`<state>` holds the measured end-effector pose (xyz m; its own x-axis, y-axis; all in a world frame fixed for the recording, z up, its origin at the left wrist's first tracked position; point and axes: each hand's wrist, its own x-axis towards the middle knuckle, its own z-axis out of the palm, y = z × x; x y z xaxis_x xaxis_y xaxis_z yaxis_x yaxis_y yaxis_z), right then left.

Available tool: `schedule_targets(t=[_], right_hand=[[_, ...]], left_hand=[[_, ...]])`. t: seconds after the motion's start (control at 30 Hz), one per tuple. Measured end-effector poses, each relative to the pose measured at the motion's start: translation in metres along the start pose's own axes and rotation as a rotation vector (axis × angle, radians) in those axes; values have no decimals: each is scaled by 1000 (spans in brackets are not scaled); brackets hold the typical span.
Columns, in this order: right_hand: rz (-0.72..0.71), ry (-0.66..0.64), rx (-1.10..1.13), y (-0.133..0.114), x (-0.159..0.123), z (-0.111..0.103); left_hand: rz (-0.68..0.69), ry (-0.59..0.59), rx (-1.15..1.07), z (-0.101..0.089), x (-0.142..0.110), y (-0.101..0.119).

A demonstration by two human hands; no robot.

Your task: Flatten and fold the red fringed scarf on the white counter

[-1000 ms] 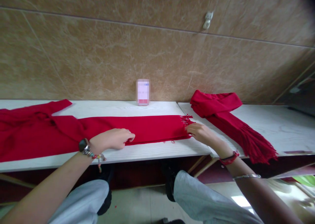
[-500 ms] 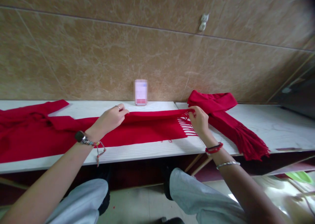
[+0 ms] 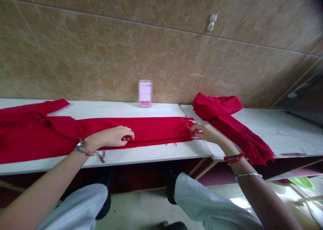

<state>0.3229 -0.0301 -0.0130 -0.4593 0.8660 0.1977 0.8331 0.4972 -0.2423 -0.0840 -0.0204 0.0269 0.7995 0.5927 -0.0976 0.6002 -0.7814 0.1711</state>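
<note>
A long red scarf (image 3: pixel 151 127) lies along the white tabletop, with an upper layer doubled over and its edge running just short of the layer below at the front. My left hand (image 3: pixel 114 136) is closed, its curled fingers at that front edge of the scarf. At the fringed right end, my right hand (image 3: pixel 205 133) pinches the scarf's fringe and corner. To the left, the rest of the red cloth (image 3: pixel 25 135) spreads out in loose, bunched folds. A second red scarf (image 3: pixel 227 119) with a fringe lies folded over itself to the right of my right hand.
A phone (image 3: pixel 145 93), its screen blurred, stands upright against the brown tiled wall (image 3: pixel 101 55). A small white hook (image 3: pixel 212 22) is stuck on the wall. The white table (image 3: pixel 161 153) has its front edge close to my knees. A green basin (image 3: pixel 302 182) sits low at the right.
Both hands have moved from the scarf's far edge down toward the front, carrying the lifted edge over. The upper layer now lies flat across the scarf.
</note>
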Motion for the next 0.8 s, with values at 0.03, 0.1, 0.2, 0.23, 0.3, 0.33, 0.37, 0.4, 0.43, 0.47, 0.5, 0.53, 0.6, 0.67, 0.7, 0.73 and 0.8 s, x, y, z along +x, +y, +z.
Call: schedule_targets(t=[0.03,0.1,0.2,0.23,0.3,0.33,0.37,0.4,0.43,0.47,0.5,0.53,0.6,0.67,0.7,0.73,0.8], right_hand=[[-25,-21,-5,0,0,0],[-78,-57,-18,0,0,2],[-115,-80,-54,-2,-1,6],[-117,-86,-67,-3,-2,6],[-125,-100,-91,-5,-3,4],[-135,-110,-105,-6,-3,1],[-150,-124,-121,-8,-3,-2],[-166,-139,-137,-10,-2,-6],[-175,-148,-154,-14,1,-10],[-171,-142,-173,-19,5,-14],[-152,-114,-189,-26,11,-17],[-126,-69,-200,-33,18,-18],[-81,48,-204,-49,36,-12],[-108,81,-153,-60,54,2],[-92,66,-142,-61,61,11],[-66,37,-151,-59,66,20],[2,-28,-186,-47,69,34]], left_hand=[[-5,-17,13,-1,1,2],[-15,-55,44,-1,2,6],[-45,-76,87,0,2,12],[-56,-77,95,-1,1,13],[-61,-77,86,-3,1,14],[-53,-68,74,-4,2,14],[-42,-51,60,-5,5,15],[-31,-20,48,-6,9,16],[-26,22,44,-5,15,18],[-27,71,46,-4,22,21],[-37,119,53,-2,31,24],[-53,159,62,1,40,26],[-118,208,77,10,59,31],[-227,180,67,22,75,32],[-292,142,52,29,81,31],[-355,94,31,34,85,29],[-446,36,-5,43,90,25]])
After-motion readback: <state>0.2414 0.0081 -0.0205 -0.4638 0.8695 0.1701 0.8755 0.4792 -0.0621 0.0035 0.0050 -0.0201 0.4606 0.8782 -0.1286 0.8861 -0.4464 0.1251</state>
